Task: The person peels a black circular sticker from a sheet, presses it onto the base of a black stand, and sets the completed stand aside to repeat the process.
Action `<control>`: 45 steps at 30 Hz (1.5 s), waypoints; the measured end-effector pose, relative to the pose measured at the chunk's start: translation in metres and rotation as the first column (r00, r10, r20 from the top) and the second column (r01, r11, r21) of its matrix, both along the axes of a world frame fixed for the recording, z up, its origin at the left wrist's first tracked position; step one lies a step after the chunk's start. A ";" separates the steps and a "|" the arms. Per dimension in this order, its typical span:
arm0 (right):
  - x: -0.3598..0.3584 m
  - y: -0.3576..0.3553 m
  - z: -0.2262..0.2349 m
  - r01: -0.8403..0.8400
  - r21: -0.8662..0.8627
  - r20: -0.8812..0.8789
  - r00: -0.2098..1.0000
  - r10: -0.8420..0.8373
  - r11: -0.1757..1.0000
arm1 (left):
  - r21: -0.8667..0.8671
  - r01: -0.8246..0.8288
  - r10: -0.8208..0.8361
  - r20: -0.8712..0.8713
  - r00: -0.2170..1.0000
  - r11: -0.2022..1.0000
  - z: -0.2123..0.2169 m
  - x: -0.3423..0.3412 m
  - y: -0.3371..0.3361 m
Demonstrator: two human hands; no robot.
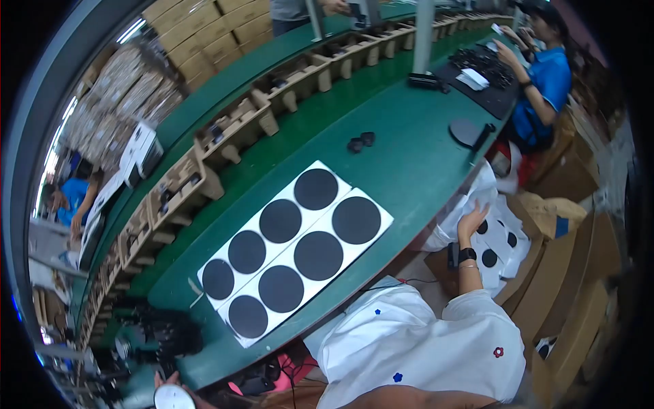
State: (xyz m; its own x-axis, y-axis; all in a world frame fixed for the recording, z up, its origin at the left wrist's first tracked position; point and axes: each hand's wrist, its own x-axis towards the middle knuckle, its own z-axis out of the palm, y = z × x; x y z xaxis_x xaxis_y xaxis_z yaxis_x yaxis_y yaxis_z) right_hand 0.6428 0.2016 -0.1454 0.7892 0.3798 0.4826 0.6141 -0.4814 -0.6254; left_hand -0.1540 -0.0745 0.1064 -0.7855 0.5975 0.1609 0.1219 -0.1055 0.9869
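My right hand (473,222) reaches down at the right into an open cardboard box (531,273), its fingers apart against a white plastic bag (481,185). White sheets with black discs (501,249) lie in the box beside it. At the lower left, the fingers of my left hand (167,380) close round a black part (165,366); its exact kind is unclear. A white round piece (173,397) covers some of that hand. Before me on the green table lie two white sheets (267,264) side by side, bearing several large black discs (319,255).
Black parts (170,330) crowd the table's left end. Two small black pieces (361,142) and a dark round plate (464,132) lie farther off. Divided cardboard trays (235,123) line the far side. A co-worker in blue (548,78) handles pieces at the right, near a pole (423,37).
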 end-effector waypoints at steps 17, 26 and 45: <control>-0.276 -0.002 0.270 -0.970 0.174 0.263 0.215 0.940 0.173 | 0.450 0.422 -0.559 0.233 0.796 0.787 0.014 0.250 0.162; -0.338 0.053 0.259 -0.888 -0.217 0.143 -0.440 0.886 -0.406 | 0.341 0.380 -0.443 0.129 0.887 0.860 -0.009 0.242 0.183; -0.298 0.056 0.250 -0.927 -0.066 0.275 -0.373 0.886 -0.369 | 0.313 0.327 -0.400 0.209 0.892 0.892 -0.002 0.248 0.183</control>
State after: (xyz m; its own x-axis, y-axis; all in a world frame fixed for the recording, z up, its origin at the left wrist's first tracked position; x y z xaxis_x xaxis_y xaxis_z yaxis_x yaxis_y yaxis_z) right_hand 0.3448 0.2573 0.1050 -0.6254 0.4247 0.6546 0.1905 0.8966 -0.3997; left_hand 0.0943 0.1085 0.1045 -0.5557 0.8134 0.1720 -0.2330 -0.3510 0.9069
